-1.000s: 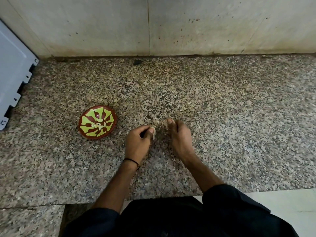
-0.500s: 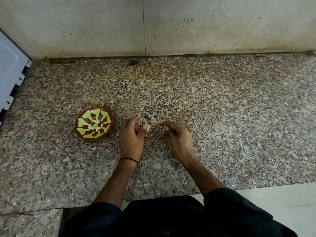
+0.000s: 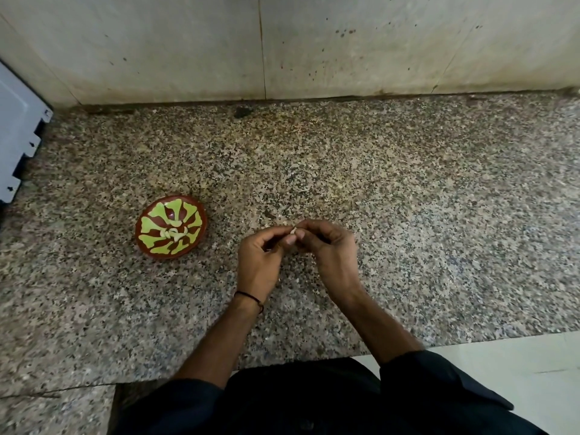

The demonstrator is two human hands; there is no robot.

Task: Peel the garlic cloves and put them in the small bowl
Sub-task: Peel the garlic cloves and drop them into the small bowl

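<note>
1. Counter (image 3: 408, 199): speckled granite, fills most of view.
2. Wall (image 3: 188, 48): pale, stained, at 12 o'clock.
3. Left hand (image 3: 259, 262) & right hand (image 3: 332, 252): centre, fingertips meeting above counter.
4. Small bowl (image 3: 191, 221): red/green, 9 o'clock of hands, apart.
5. Peeled cloves (image 3: 175, 233): in bowl centre.
6. Garlic clove (image 3: 293, 230): pinched by both hands; prob. part-skinned, blurred.

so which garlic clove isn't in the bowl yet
The clove pinched between the left hand and right hand, right of the small bowl; the other cloves lie inside it.
</note>
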